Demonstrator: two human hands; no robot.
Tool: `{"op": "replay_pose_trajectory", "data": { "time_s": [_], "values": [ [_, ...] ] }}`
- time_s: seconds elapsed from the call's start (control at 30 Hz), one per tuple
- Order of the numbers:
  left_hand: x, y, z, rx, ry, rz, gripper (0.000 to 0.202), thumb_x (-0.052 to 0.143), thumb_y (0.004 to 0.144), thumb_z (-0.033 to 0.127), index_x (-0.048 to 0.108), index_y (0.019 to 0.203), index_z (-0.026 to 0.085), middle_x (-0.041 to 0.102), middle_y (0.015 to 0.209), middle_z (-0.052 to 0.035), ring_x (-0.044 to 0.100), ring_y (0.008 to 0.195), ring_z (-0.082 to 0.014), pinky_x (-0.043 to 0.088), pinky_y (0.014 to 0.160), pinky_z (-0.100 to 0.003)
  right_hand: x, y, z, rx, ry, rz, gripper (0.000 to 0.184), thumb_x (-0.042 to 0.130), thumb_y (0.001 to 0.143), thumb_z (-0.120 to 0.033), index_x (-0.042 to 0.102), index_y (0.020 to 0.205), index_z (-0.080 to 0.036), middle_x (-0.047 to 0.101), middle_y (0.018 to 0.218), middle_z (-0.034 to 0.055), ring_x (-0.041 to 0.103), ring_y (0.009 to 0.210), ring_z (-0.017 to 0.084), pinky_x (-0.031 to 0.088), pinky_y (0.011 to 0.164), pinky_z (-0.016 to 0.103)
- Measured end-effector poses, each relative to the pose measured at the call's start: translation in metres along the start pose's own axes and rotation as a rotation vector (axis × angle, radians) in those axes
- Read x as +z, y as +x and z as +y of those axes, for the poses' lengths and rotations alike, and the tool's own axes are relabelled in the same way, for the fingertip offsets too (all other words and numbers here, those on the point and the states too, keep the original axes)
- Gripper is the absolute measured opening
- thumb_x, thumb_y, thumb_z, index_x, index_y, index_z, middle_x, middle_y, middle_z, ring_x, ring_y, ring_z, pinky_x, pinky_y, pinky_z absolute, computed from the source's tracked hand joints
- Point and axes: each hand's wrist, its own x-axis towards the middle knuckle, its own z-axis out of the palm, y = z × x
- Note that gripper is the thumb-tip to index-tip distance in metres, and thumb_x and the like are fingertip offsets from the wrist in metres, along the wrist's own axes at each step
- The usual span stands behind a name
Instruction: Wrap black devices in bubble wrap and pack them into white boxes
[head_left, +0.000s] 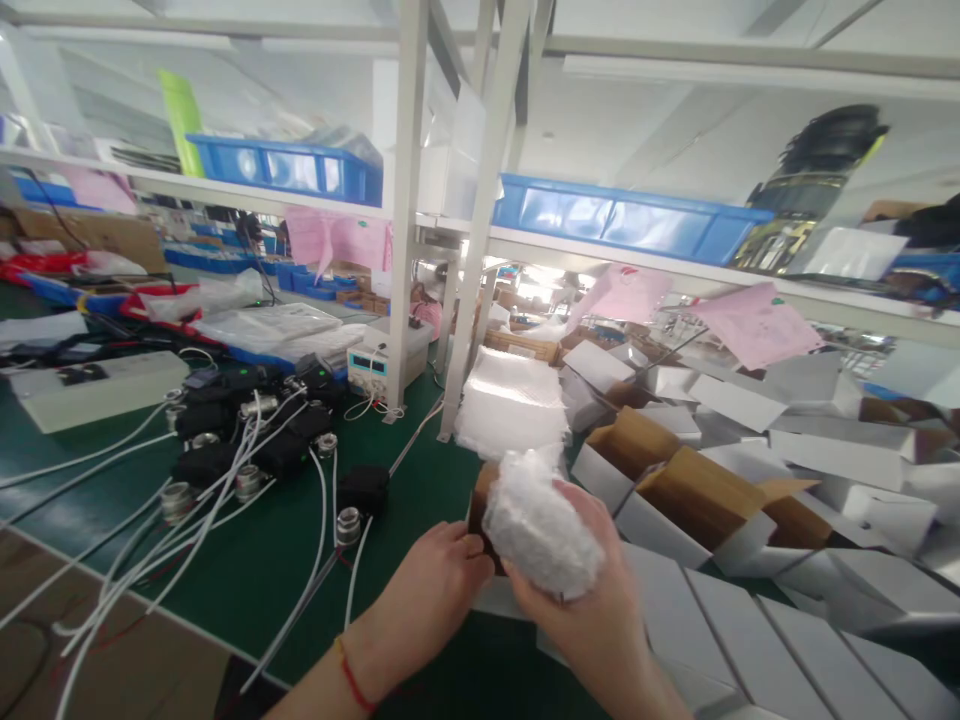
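Bare bench (420, 480) beside post (484, 220), cartons (701, 490) crowding right, cables (241, 455) left

Bright, cool, diffuse light; far background blown out white past the pale metal posts (481, 230). Glare on the long blue plastic bins (559, 208) and the shiny white wrapping sheets (514, 395). Green tabletop (424, 485): pale sheen at left edge, dark near edge. White wrapped bundle (544, 525) soft, detail smeared. Wide-lens stretch, blurry frame edges.
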Motion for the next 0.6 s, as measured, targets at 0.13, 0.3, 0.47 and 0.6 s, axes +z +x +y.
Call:
{"op": "replay_pose_trajectory", "data": {
  "time_s": [0.13,0.3,0.47,0.6],
  "values": [
    [-0.007,-0.036,0.003,-0.021,0.013,0.06,0.012,0.066,0.091,0.005,0.067,0.091,0.018,0.073,0.095,-0.0034,0.066,0.085,-0.0236,0.056,0.076,-0.037,0.007,-0.002,-0.004,-0.336,-0.188,-0.342,0.067,0.057,0.076,-0.004,0.048,0.142,-0.015,0.053,0.13,0.0204,0.054,0.111,0.04,0.06,0.084,0.058],
    [-0.007,-0.062,0.012,-0.097,0.055,0.19,0.021,0.07,0.081,-0.002,0.064,0.087,0.017,0.07,0.084,-0.0014,0.06,0.069,-0.0234,0.05,0.06,-0.037,0.003,0.011,-0.015,-0.198,-0.314,-0.672,0.076,0.067,0.061,-0.002,0.057,0.135,-0.015,0.059,0.118,0.0161,0.056,0.102,0.039,0.059,0.081,0.059],
    [-0.014,-0.068,0.019,-0.032,-0.029,0.395,0.018,0.054,0.091,0.0,0.063,0.092,0.016,0.069,0.089,-0.0041,0.059,0.076,-0.0225,0.05,0.065,-0.035,0.008,0.046,-0.026,-0.074,-0.249,-1.051,0.053,0.083,0.067,-0.016,0.067,0.117,-0.021,0.062,0.103,0.0055,0.061,0.099,0.032,0.056,0.083,0.044],
    [-0.034,-0.065,0.018,-0.003,-0.057,0.625,0.018,0.051,0.097,0.005,0.065,0.104,0.014,0.07,0.106,-0.0074,0.062,0.098,-0.0204,0.049,0.091,-0.033,0.002,0.054,-0.026,-0.049,-0.224,-1.105,0.076,0.098,0.07,-0.028,0.06,0.136,-0.021,0.063,0.116,0.0068,0.062,0.107,0.032,0.056,0.091,0.047]
  ]
}}
